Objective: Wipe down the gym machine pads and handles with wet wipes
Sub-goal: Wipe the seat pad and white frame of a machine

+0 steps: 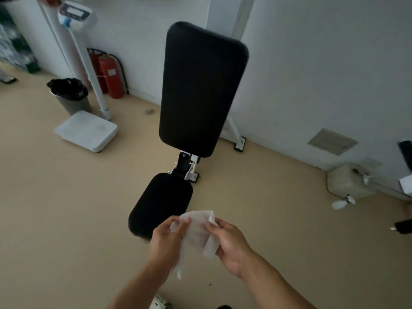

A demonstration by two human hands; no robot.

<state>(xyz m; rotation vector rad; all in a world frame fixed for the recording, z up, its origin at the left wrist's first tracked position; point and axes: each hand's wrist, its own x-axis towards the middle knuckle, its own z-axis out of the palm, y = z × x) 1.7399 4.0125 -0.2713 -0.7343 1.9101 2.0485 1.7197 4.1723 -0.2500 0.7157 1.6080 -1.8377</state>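
In front of the seat pad, at the bottom of the head view, both hands hold one white wet wipe above the floor. The left hand pinches its left edge, fingers curled round a bunched part; a tail of the wipe hangs down below that hand. The right hand pinches the right edge between thumb and fingers. So each grip is clamped on the wipe, none free. Held between two hands like this, the wipe looks like it is being spread or refolded to get a flat face for wiping, my guess only.

The wipe touches no pad yet. The back pad is tilted up toward the wall, the seat pad lies low and close to the hands, likely the first surface to reach. No handles can be made out on the bench.

Off to the left: a white weighing scale with its post, a lined bin handy for used wipes, red fire extinguishers against the wall. Wiping seems not started here.
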